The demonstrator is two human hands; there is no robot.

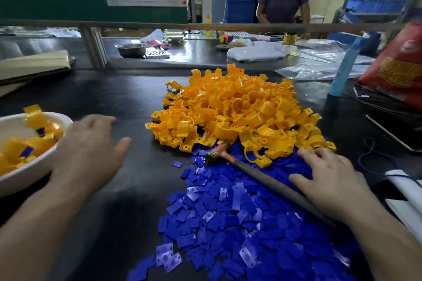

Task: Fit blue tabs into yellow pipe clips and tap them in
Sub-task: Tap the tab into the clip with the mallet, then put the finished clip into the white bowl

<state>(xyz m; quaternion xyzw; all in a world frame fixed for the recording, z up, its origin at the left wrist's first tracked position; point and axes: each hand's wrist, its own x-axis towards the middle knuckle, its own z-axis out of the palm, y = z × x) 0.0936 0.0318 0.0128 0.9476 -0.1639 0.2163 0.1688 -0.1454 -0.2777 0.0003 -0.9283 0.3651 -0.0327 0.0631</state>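
The heap of flat blue plastic tabs [239, 223] at the near edge of the bench [127, 102] lies under our right hand [331, 180], fingers spread and empty, left hand [91, 150] likewise by the white bowl [27, 173], so we should single out one tab, then one of the yellow plastic pipe clips [239, 107] mid-bench.

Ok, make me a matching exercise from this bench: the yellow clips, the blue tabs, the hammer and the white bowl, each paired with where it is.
Things
1. heap of yellow plastic pipe clips
2. heap of flat blue plastic tabs
3. small hammer with dark handle
4. round white bowl

Places
A. at the far left
B. nearest the camera
C. lying across the blue tabs
D. in the middle, behind the tabs

Pairs: 1-D, 2-B, 3-C, 4-A
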